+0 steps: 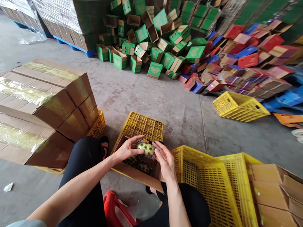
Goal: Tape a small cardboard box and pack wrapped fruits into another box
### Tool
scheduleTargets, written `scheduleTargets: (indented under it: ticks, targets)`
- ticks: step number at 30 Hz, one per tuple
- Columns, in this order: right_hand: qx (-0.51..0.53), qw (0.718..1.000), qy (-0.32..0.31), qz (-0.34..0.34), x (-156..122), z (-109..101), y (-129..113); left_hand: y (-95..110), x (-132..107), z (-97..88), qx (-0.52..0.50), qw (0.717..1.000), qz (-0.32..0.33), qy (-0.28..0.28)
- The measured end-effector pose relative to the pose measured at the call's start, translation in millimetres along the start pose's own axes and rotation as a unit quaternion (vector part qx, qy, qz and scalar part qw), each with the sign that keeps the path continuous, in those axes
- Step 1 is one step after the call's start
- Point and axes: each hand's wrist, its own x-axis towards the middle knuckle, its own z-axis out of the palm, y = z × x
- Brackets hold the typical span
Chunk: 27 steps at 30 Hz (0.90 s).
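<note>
My left hand (128, 149) pinches the left end of a small yellow-green packet with dark spots (145, 148), wrapped in clear plastic. At its right end, the fingers of my right hand (166, 160) close on the wrapper. What lies inside the wrapper is too small to name. Both hands are above an open cardboard carton (143, 178), where several similar spotted packets (144, 166) lie. The carton rests on a yellow plastic crate (143, 126), and my forearms and hands cover part of it.
Taped cartons (36, 97) are stacked at my left. Yellow crates (210, 178) and folded cardboard (272, 191) stand at my right. A red stool (115, 213) is between my legs. Green boxes (155, 70) and red and blue boxes (248, 60) lie heaped across the floor ahead.
</note>
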Motion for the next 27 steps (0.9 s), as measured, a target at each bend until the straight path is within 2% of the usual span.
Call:
scheduleTargets:
  ticks: [5, 12, 18, 22, 25, 27]
  targets:
    - [-0.029, 1.000, -0.011, -0.002, 0, -2, 1, -1, -2, 2.4, 0.013, 1.000, -0.014, 0.007]
    - [-0.055, 0.998, -0.035, -0.007, -4, -1, -3, 3, -3, 4.3, 0.041, 0.998, 0.013, 0.045]
    - [-0.134, 0.986, -0.045, -0.085, 2, -1, 0, -10, -4, -1.9, -0.005, 0.997, -0.038, 0.064]
    - [-0.162, 0.979, -0.012, -0.122, 3, -3, 1, -10, -6, -1.8, -0.022, 0.997, -0.076, 0.021]
    - [-0.160, 0.980, 0.010, -0.119, 2, -4, 2, -4, -7, 0.0, -0.020, 0.997, -0.071, -0.038]
    - [-0.145, 0.983, 0.025, -0.113, 1, -4, 3, -2, -6, 0.3, -0.014, 0.997, -0.057, -0.057]
